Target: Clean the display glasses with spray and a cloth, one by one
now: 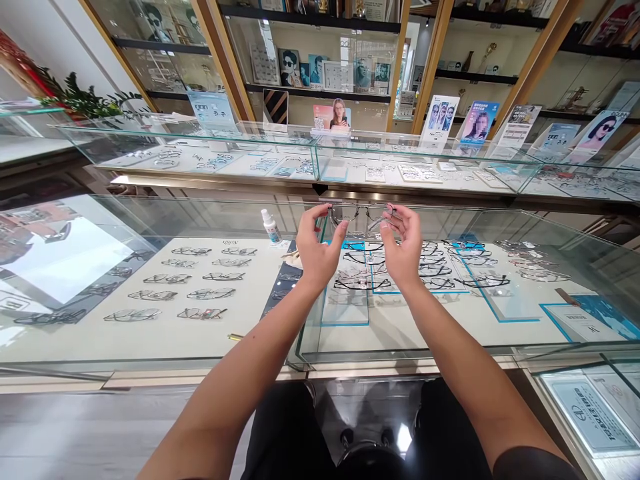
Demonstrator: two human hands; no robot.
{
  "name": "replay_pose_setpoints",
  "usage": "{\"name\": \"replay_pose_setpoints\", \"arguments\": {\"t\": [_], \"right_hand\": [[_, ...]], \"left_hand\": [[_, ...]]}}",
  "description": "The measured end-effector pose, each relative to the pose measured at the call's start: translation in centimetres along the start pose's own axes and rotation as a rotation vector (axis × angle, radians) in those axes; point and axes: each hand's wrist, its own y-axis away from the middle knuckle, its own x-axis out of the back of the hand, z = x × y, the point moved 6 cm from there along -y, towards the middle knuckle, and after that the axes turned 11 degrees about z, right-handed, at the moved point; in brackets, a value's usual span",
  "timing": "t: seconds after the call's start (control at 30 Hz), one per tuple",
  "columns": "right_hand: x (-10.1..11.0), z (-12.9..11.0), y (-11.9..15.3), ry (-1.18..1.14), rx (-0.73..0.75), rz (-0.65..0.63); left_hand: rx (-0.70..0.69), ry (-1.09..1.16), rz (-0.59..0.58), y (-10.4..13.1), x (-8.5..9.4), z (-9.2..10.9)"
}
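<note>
A pair of eyeglasses (362, 212) with thin dark rims is held up in front of me, above the glass display counter (310, 365). On its left side, my left hand (320, 245) pinches the frame between thumb and fingers. My right hand (401, 243) grips the opposite side, its fingers partly hidden behind the thumb and palm. Beneath the hands, several dark-rimmed glasses (361, 285) lie in rows inside the counter. Left of my left hand, a white spray bottle (271, 227) stands upright on the counter.
More eyeglasses (211, 293) lie in rows at the left of the case. A yellow pen-like item (235, 337) is near the front. Behind runs a second glass showcase (316, 160), with upright advertising cards (439, 123) on it. A certificate-like sheet (590, 413) lies at the lower right.
</note>
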Motion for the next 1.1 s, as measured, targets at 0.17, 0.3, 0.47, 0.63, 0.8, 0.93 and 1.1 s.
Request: {"name": "replay_pose_setpoints", "arguments": {"t": [0.17, 0.3, 0.47, 0.63, 0.8, 0.93, 1.1], "right_hand": [[0.2, 0.0, 0.0, -0.062, -0.057, 0.017], [0.3, -0.1, -0.1, -0.087, -0.093, 0.026], [0.3, -0.1, -0.1, -0.040, -0.090, 0.028], [0.3, 0.2, -0.1, -0.014, -0.102, 0.018], [0.3, 0.1, -0.2, -0.006, -0.102, 0.015], [0.1, 0.5, -0.2, -0.041, -0.142, -0.002], [-0.2, 1.2, -0.2, -0.081, -0.204, -0.034]], "left_hand": [[0.009, 0.013, -0.003, 0.1, 0.0, 0.2], [0.002, 0.017, -0.006, 0.0, 0.1, 0.3], [-0.027, 0.021, 0.001, -0.1, 0.2, 0.5], [-0.038, 0.003, 0.000, -0.1, 0.2, 0.4], [-0.053, 0.005, 0.003, -0.1, 0.2, 0.4], [-0.079, -0.010, 0.024, -0.1, 0.3, 0.8], [-0.108, -0.025, 0.054, -0.3, 0.5, 1.2]]}}
